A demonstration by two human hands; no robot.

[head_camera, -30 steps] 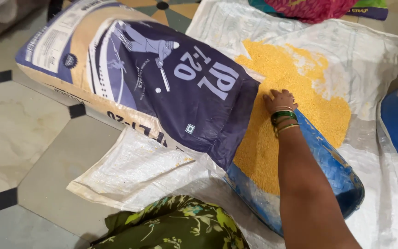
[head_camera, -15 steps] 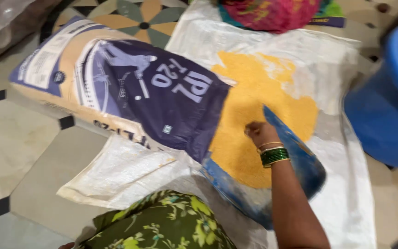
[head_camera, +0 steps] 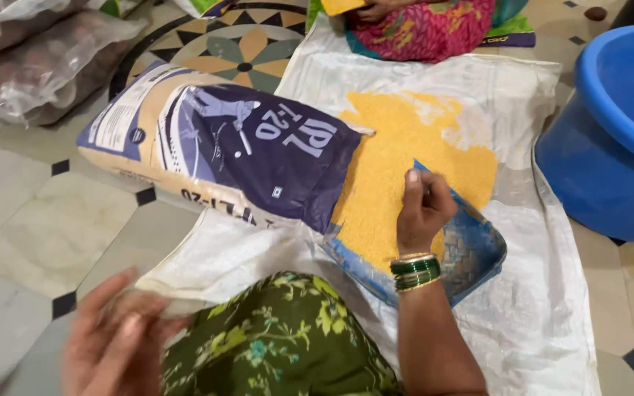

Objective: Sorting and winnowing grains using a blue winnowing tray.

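While right hand grips blue tray — yellow grain beneath.

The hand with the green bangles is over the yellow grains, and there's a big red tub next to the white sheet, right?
Not quite: the tub is blue, not red, as the head view shows. The rest holds: the right hand with green bangles is over the yellow grains, and the tub stands beside the white sheet.

sack left of grain (tub far right)
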